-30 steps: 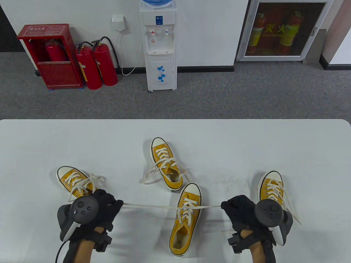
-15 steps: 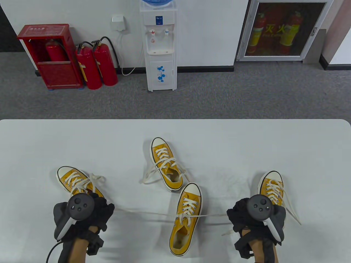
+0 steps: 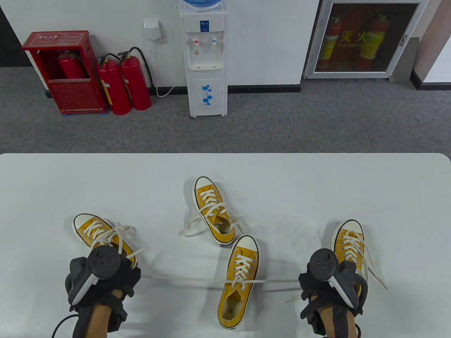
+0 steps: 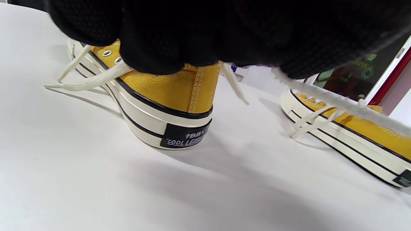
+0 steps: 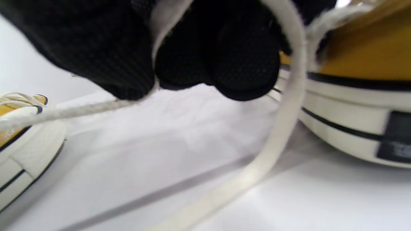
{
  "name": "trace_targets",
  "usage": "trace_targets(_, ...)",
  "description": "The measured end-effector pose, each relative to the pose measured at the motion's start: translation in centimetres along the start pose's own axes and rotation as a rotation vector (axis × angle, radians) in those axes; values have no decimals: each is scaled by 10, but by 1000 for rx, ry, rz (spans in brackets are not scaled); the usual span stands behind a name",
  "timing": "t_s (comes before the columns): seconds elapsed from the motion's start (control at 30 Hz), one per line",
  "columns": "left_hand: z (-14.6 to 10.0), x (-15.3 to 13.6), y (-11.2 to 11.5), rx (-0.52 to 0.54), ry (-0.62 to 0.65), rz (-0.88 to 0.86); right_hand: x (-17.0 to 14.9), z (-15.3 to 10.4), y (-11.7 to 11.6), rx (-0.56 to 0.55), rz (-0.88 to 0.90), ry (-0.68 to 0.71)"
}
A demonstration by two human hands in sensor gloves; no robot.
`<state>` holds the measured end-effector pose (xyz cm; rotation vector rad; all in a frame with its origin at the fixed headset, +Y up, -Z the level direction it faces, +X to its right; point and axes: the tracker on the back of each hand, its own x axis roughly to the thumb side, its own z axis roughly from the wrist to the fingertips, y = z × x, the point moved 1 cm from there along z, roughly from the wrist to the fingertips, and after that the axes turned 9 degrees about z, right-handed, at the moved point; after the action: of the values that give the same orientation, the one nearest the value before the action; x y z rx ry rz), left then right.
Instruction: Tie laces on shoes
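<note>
Several yellow canvas shoes with white laces lie on the white table (image 3: 317,190). The near middle shoe (image 3: 239,281) has its two lace ends pulled taut sideways: the left lace end (image 3: 176,278) runs to my left hand (image 3: 132,276), the right lace end (image 3: 278,281) to my right hand (image 3: 306,281). Each hand grips its lace end in curled gloved fingers. In the left wrist view the lace (image 4: 340,102) leaves my fingers (image 4: 154,48) toward the shoe (image 4: 359,138). In the right wrist view the lace (image 5: 64,112) comes out between my fingertips (image 5: 244,64), its loose tail (image 5: 282,128) hanging down.
A shoe (image 3: 102,237) lies just beyond my left hand, another (image 3: 348,243) beside my right hand, and a third (image 3: 213,211) stands farther back in the middle with loose laces. Beyond the table stand a water dispenser (image 3: 206,60) and red fire extinguishers (image 3: 123,84).
Both hands have pulled outward and toward the near edge, drawing the middle shoe's laces tighter; the crossing of the laces slid down toward the shoe's opening.
</note>
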<state>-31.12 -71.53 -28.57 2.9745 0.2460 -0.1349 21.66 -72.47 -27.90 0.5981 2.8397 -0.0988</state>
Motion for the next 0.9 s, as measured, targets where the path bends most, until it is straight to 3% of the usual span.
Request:
trace_targets(0.53,-2,0,-3,42,-24,26,4,-2,1,-37,-50,-8)
trace_targets(0.9,-9,8,-11,151,5,-18,23,-15,5,-140,8,154)
